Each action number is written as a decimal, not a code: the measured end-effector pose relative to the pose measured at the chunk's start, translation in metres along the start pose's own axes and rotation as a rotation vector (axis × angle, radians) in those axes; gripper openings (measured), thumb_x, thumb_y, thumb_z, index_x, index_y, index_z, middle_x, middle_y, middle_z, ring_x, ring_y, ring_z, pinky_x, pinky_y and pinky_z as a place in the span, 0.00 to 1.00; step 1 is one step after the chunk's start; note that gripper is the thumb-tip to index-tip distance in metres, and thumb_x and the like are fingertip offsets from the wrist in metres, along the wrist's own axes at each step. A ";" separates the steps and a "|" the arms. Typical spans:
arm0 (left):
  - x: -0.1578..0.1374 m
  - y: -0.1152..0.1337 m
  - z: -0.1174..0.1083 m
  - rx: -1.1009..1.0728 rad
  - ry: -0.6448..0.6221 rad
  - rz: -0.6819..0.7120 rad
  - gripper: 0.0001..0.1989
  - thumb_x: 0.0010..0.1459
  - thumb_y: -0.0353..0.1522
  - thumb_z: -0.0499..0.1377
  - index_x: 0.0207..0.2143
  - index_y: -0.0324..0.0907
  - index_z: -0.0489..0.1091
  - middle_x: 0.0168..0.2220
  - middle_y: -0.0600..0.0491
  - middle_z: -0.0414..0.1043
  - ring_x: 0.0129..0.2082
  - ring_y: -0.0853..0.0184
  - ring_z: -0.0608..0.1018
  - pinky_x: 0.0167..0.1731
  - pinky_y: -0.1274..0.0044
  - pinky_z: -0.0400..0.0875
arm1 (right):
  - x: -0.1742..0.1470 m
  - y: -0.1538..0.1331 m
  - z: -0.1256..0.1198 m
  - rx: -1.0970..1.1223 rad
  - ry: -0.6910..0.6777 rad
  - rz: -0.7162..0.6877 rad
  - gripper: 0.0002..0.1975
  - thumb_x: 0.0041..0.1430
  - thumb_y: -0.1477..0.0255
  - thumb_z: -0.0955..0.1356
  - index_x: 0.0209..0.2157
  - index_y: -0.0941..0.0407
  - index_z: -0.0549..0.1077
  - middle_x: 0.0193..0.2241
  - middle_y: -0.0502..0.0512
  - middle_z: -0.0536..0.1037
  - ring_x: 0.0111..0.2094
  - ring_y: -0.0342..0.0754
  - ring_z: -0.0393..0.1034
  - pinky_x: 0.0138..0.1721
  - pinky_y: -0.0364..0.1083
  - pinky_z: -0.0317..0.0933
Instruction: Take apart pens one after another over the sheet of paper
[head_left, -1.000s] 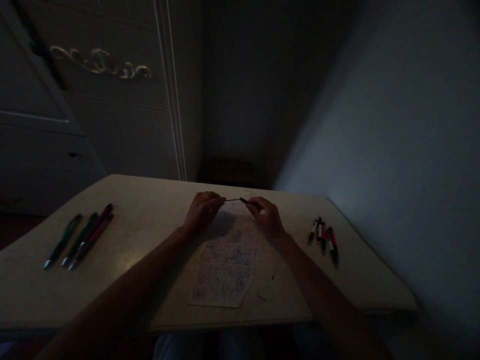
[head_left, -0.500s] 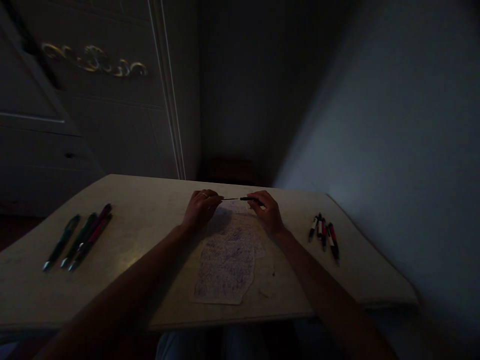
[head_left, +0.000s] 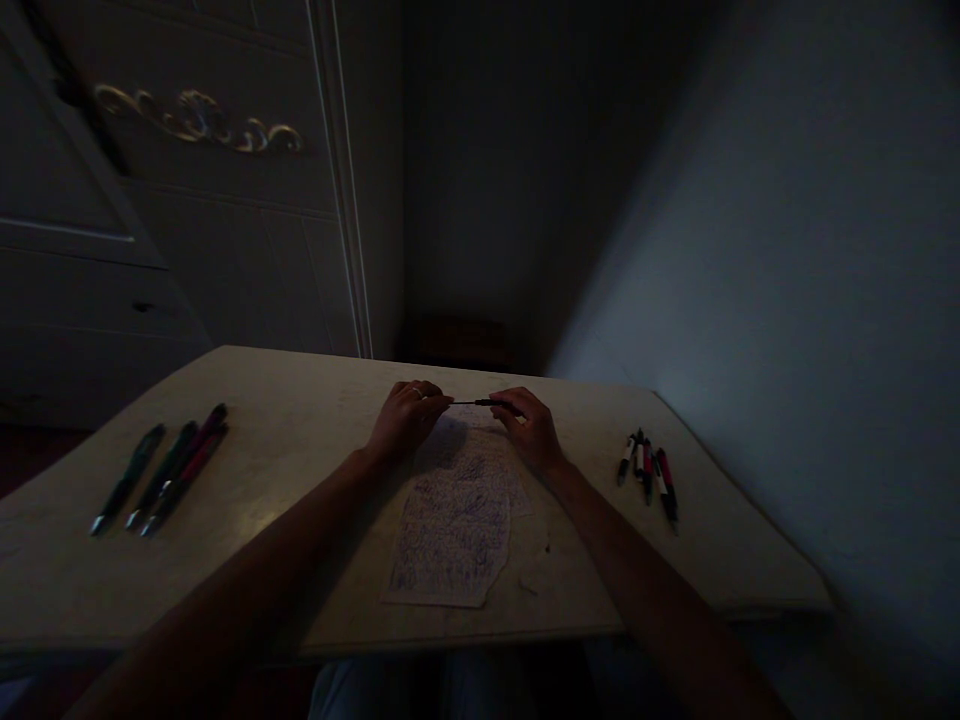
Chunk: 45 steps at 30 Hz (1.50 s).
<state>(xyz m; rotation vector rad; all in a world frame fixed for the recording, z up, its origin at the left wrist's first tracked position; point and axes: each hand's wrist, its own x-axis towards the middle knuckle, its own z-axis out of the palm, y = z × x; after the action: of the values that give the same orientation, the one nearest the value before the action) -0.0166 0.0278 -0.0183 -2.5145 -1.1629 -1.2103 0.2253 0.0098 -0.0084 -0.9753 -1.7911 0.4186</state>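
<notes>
Over the far end of a scribbled sheet of paper [head_left: 450, 530], my left hand [head_left: 407, 418] pinches a thin pen refill [head_left: 465, 403] between thumb and fingers. My right hand [head_left: 532, 430] has its fingers closed round a dark pen barrel [head_left: 486, 402]. Refill and barrel lie in one level line, and the refill's right end meets the barrel's open end. In the dim light I cannot tell how far it sits inside. Much of the barrel is hidden by my right fingers.
Several large pens [head_left: 176, 465] lie at the left of the pale table [head_left: 315, 580]. Several smaller pens [head_left: 649, 470] lie at the right. Small scraps [head_left: 529, 587] are beside the paper. A cabinet [head_left: 247, 260] stands behind at left, a wall [head_left: 787, 300] at right.
My hands have come slightly closer together. The gap between the refill and the barrel has closed, and their ends now meet. The view has shifted a little.
</notes>
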 end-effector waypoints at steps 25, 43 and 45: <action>0.000 0.012 -0.001 -0.214 0.005 0.040 0.24 0.59 0.31 0.63 0.57 0.47 0.66 0.37 0.52 0.80 0.35 0.63 0.79 0.41 0.69 0.68 | -0.006 -0.005 0.019 0.144 -0.065 0.065 0.10 0.56 0.63 0.72 0.37 0.54 0.80 0.36 0.56 0.81 0.37 0.49 0.75 0.40 0.48 0.69; 0.000 0.021 0.001 -0.177 0.037 0.162 0.17 0.63 0.31 0.59 0.54 0.45 0.69 0.36 0.50 0.79 0.35 0.65 0.79 0.40 0.71 0.70 | -0.005 -0.015 0.018 0.168 -0.124 0.209 0.15 0.57 0.58 0.70 0.30 0.56 0.80 0.24 0.54 0.79 0.25 0.46 0.72 0.30 0.45 0.65; 0.002 0.023 0.001 -0.164 0.038 0.188 0.17 0.63 0.31 0.59 0.55 0.43 0.69 0.36 0.50 0.79 0.36 0.65 0.79 0.39 0.71 0.70 | -0.005 -0.017 0.019 0.174 -0.133 0.250 0.18 0.58 0.56 0.69 0.26 0.56 0.79 0.20 0.52 0.76 0.22 0.45 0.70 0.27 0.44 0.62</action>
<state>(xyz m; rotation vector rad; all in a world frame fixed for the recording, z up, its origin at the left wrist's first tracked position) 0.0003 0.0131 -0.0126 -2.6331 -0.8276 -1.3454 0.2021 -0.0014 -0.0081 -1.0708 -1.7219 0.7993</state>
